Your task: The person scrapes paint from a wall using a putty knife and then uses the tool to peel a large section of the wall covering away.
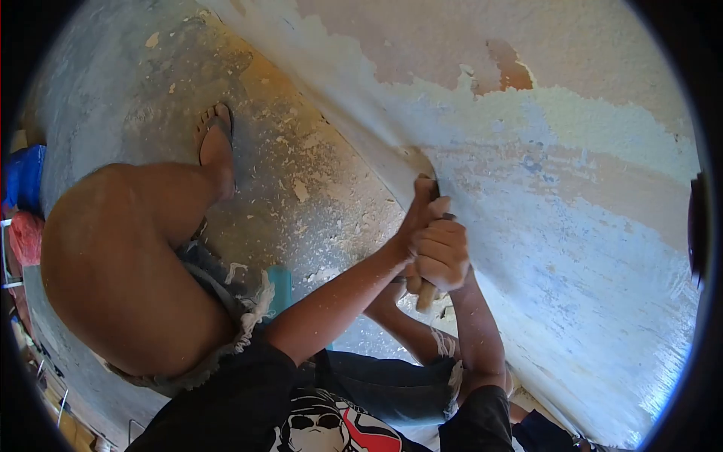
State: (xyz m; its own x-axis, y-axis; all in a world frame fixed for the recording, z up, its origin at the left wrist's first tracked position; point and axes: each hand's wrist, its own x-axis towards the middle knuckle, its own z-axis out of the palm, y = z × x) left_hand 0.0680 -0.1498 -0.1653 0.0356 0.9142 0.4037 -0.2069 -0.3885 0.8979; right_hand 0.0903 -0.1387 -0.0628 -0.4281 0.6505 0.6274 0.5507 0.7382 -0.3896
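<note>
Both hands are closed round one hand tool [425, 296], whose light wooden handle end sticks out below the fists. Its dark upper part shows just above the fingers, close to the peeling wall [527, 218]; the working end is mostly hidden. My left hand [420, 218] reaches along the tool, fingers toward the wall. My right hand [442, 255] is wrapped round the handle, pressed against my left. Paint on the wall is patchy, with pale, bluish and brownish areas.
Flakes and crumbs of paint litter the concrete floor [294, 173] along the wall's base. My bent left leg [128, 256] is at the left, its foot in a sandal. A turquoise object [279, 290] lies below my forearm. Blue [28, 177] and red [26, 237] items are at far left.
</note>
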